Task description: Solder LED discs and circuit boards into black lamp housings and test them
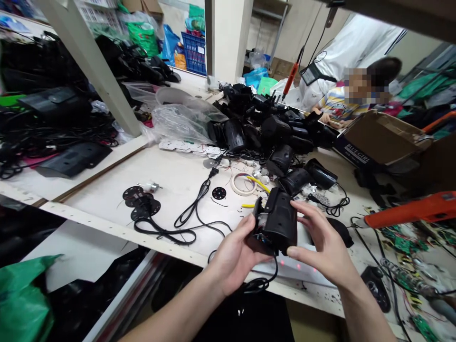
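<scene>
Both of my hands hold a black plastic housing (281, 218) above the front edge of the table. My left hand (237, 254) cups its left side and underside, thumb on the edge. My right hand (320, 242) grips the right side with thumb and fingers. On the left the casing gapes, and wires and pale parts show inside. A black cord (261, 284) hangs below it in a loop. Behind the housing lie a roll of tape (239, 190) and yellow tubing (261, 184). A round black perforated disc (218, 193) rests to the left.
Black housings (285, 126) are heaped at the back. A plug cord (194, 209) and several black discs (137, 199) lie left. An orange-handled tool (409, 211) and green circuit boards (402, 242) are at right. Another orange tool (291, 78) hangs overhead. A person (342, 102) sits beyond a cardboard box (384, 137).
</scene>
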`<state>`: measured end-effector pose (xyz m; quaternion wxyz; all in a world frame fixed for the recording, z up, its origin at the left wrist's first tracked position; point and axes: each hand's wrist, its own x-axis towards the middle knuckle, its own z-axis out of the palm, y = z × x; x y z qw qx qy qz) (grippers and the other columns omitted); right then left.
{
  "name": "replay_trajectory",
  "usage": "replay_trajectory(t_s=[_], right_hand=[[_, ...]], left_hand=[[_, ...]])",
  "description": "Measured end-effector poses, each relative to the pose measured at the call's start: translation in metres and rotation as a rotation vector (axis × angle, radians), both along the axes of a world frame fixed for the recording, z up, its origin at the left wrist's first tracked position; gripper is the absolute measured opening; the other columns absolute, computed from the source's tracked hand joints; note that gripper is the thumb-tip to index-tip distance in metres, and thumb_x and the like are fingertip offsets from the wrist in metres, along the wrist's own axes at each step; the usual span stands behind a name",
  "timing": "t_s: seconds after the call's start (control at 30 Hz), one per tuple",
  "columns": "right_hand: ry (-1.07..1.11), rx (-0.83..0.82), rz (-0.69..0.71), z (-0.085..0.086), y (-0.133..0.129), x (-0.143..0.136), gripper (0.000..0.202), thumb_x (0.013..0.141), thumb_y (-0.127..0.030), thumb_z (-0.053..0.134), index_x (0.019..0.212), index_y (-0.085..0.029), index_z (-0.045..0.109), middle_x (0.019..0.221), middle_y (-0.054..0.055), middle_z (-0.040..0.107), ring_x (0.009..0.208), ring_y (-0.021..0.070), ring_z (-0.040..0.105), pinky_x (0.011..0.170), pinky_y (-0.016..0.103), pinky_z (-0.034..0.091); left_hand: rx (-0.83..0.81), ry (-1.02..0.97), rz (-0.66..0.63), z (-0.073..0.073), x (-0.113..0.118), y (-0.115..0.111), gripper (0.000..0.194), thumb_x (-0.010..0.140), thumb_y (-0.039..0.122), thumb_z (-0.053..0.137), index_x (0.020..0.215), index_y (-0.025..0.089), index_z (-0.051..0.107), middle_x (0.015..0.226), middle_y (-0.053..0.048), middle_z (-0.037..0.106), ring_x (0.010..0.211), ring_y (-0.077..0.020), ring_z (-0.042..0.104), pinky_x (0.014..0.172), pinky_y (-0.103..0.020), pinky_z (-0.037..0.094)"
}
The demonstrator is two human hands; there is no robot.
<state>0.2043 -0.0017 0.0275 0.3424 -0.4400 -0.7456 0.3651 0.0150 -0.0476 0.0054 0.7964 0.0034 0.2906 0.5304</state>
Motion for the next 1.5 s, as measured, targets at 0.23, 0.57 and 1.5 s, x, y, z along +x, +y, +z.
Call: replay_trajectory(t_s=[0.23,0.57,1.5], right_hand=[[-0.319,0.257,-0.019,0.017,-0.009,-0.016,0.07,0.065,-0.035,0.082,0.13,-0.029,0.057,0.134,0.01,0.048,0.128,0.0313,0.047,0.104,0.048,0.044],[-0.318,0.151,0.008,0.017,-0.004,-0.016,0.072,0.062,-0.035,0.084,0.129,-0.03,0.058,0.136,0.01,0.047,0.129,0.0335,0.045,0.108,0.051,0.04],[-0.242,0.103,0.061,0.015,0.005,-0.004,0.079,0.057,-0.047,0.09,0.129,-0.031,0.06,0.132,0.008,0.048,0.126,0.0311,0.048,0.107,0.048,0.04]], left_hand=[[-0.025,-0.007,-0.021,0.001,0.0,0.0,0.039,0.098,0.036,0.047,0.129,0.014,0.055,0.125,-0.017,0.065,0.102,-0.0256,0.066,0.077,-0.035,0.056],[-0.024,0.001,-0.053,0.003,0.001,-0.001,0.041,0.099,0.038,0.044,0.127,0.012,0.058,0.122,-0.017,0.067,0.098,-0.025,0.068,0.074,-0.033,0.055],[-0.017,0.07,-0.093,0.015,0.004,-0.001,0.045,0.1,0.039,0.039,0.129,0.01,0.058,0.124,-0.017,0.066,0.097,-0.025,0.066,0.082,-0.037,0.053]])
